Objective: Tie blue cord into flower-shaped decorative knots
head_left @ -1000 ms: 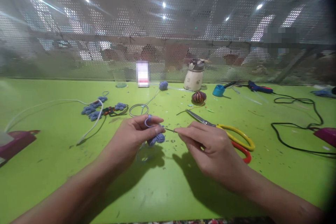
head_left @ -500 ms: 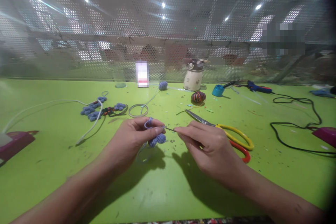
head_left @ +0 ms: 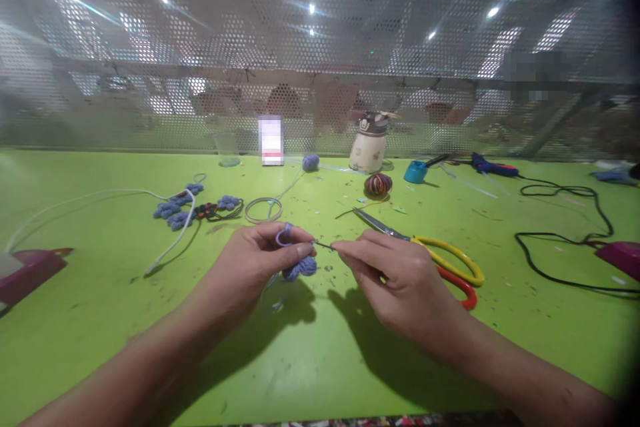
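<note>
Head view — puffy blue yarn (head_left: 301, 269)

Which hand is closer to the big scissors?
Right. The right hand is just in front of the scissors, hiding part of their handles; the left hand is farther away, off to their left, pinching the purple yarn piece.

Left forearm (head_left: 150, 347) slanting up from the lower left corner, and there's the left hand (head_left: 260, 253) just left of centre, thumb (head_left: 297, 252) pinching below the forefinger (head_left: 299, 234)! Across a small gap, the right hand (head_left: 393, 273), knuckles uppermost, fingertips (head_left: 343, 249) bunched tight and aimed left, its bare forearm (head_left: 515, 363) slanting off to the lower right.
</note>
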`<state>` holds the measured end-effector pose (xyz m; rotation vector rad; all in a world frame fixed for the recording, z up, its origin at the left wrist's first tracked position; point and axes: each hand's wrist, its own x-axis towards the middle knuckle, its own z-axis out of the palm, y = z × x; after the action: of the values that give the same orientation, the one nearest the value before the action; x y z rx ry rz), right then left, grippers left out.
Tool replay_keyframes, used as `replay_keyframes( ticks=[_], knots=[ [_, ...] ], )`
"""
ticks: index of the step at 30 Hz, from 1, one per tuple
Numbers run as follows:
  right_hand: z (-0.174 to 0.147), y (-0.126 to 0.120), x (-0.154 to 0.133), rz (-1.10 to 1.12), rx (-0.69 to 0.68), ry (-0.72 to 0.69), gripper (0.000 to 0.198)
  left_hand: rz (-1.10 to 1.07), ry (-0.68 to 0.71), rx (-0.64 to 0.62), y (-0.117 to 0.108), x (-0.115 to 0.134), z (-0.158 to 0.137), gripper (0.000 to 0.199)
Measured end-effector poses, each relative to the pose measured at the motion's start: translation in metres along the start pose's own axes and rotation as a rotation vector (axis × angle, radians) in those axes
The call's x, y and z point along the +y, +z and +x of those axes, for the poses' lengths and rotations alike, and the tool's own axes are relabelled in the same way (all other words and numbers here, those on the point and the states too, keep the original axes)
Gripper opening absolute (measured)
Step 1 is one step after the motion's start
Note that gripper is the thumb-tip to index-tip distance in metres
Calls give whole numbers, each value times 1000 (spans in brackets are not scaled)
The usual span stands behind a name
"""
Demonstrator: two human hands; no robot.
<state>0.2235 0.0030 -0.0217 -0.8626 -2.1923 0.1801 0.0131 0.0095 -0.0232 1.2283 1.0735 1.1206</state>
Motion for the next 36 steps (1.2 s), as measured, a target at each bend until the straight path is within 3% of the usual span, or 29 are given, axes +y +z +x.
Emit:
replay_keyframes(
  ticks=[6, 10, 16, 21, 26, 36],
  knots=[
    [-1, 0, 0, 5, -9, 15, 24, 5, 4, -1, 3, 0, -2, 16],
    [1, 3, -2, 124, 6, 68, 23, 4, 8, -1, 4, -1, -3, 17],
    [9, 3, -5, 441, -68, 408, 21, -45, -12, -23, 4, -1, -2, 24],
    [10, 2, -4, 641, -153, 587, 27, -133, -6, -64, 4, 2, -2, 52],
    [8, -1, -1, 644, -195, 571, 28, -208, -43, -66, 5, 10, -6, 79],
    [12, -14, 0, 495, -165, 353, 22, -273, -33, -125, 2, 17, -9, 83]
  ],
)
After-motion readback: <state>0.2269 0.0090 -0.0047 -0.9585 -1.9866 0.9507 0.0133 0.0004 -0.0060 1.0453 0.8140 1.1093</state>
